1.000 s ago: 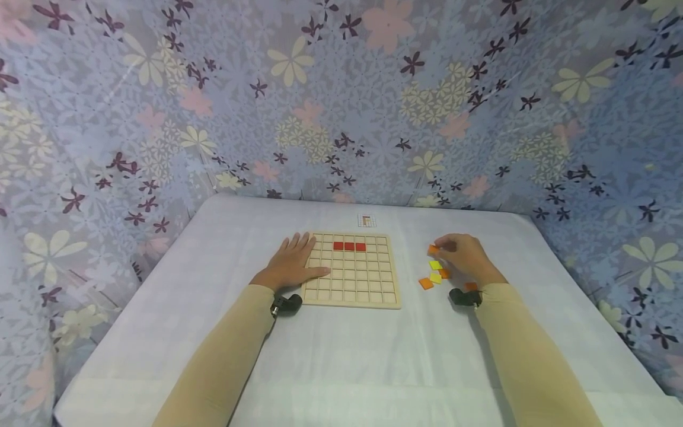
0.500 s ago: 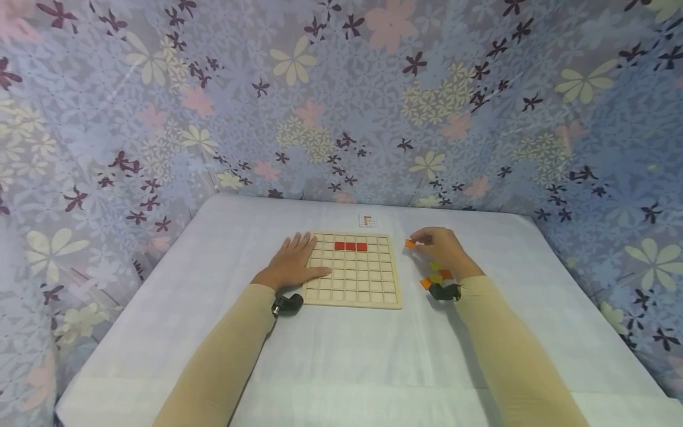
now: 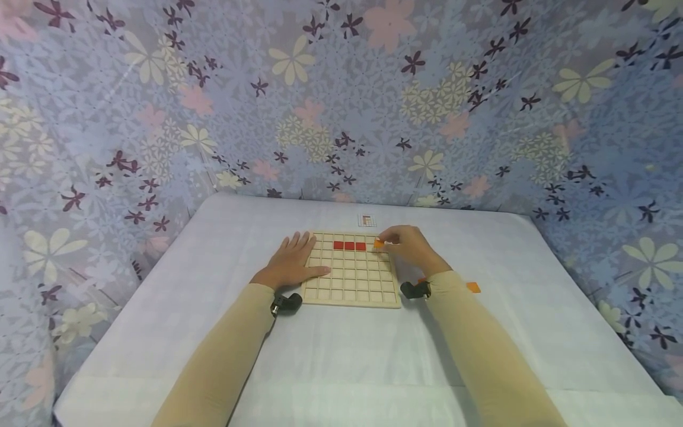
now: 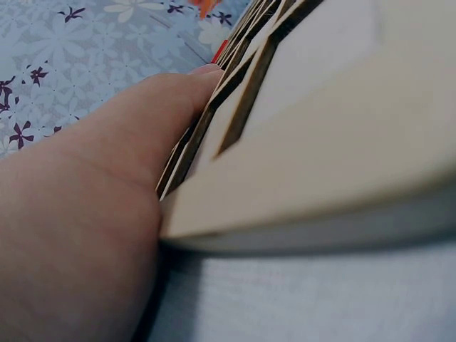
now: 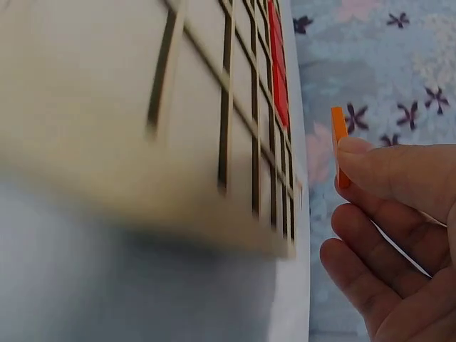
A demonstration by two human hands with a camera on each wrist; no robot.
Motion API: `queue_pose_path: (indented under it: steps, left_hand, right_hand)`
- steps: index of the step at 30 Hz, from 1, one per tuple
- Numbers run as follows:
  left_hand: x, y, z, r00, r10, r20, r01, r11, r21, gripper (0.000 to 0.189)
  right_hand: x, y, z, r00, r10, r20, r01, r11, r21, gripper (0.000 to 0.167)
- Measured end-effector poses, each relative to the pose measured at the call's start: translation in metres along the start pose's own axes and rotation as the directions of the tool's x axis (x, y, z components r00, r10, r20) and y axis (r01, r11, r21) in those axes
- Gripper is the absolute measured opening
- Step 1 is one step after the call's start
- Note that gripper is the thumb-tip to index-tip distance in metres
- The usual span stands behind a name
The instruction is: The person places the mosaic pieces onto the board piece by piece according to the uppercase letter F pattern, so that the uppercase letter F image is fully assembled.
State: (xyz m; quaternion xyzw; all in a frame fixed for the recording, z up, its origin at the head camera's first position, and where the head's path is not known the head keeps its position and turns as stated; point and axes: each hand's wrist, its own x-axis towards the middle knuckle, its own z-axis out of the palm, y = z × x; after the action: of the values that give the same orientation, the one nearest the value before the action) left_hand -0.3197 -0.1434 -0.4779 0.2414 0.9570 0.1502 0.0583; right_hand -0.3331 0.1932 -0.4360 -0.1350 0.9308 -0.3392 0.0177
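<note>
A wooden grid board (image 3: pixel 350 286) lies on the white-covered table. Three red square tiles (image 3: pixel 349 246) sit side by side in its second row from the back. My left hand (image 3: pixel 290 264) rests flat over the board's left edge, thumb reaching onto the cells. Between thumb and forefinger, my right hand (image 3: pixel 411 244) pinches an orange square tile (image 5: pixel 340 146). In the head view that tile overlaps the board's back right cells, to the right of the red row. The right wrist view shows it held on edge, above the board's surface.
Behind the board lies a small printed card (image 3: pixel 367 220) with a coloured grid pattern. A loose orange tile (image 3: pixel 473 287) lies right of my right sleeve (image 3: pixel 464 314), which hides most of the other loose tiles. A floral curtain (image 3: pixel 341 107) hangs behind the table.
My right hand has carried the orange tile leftward from the loose tiles to over the board's back right part. The left hand has stayed in place.
</note>
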Motion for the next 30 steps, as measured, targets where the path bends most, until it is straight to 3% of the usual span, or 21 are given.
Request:
queue_pose_path:
  steps: [17, 30]
  left_hand:
    - [0.0, 0.001, 0.0, 1.0, -0.018, 0.009, 0.018, 1.0, 0.011, 0.111]
    - [0.002, -0.003, 0.003, 1.0, -0.007, 0.005, 0.007, 1.0, 0.014, 0.112]
  right_hand:
    - [0.014, -0.034, 0.039, 0.989, -0.127, 0.079, 0.122, 0.991, 0.061, 0.023]
    - [0.024, -0.053, 0.06, 0.983, -0.166, 0.081, 0.168, 0.985, -0.023, 0.02]
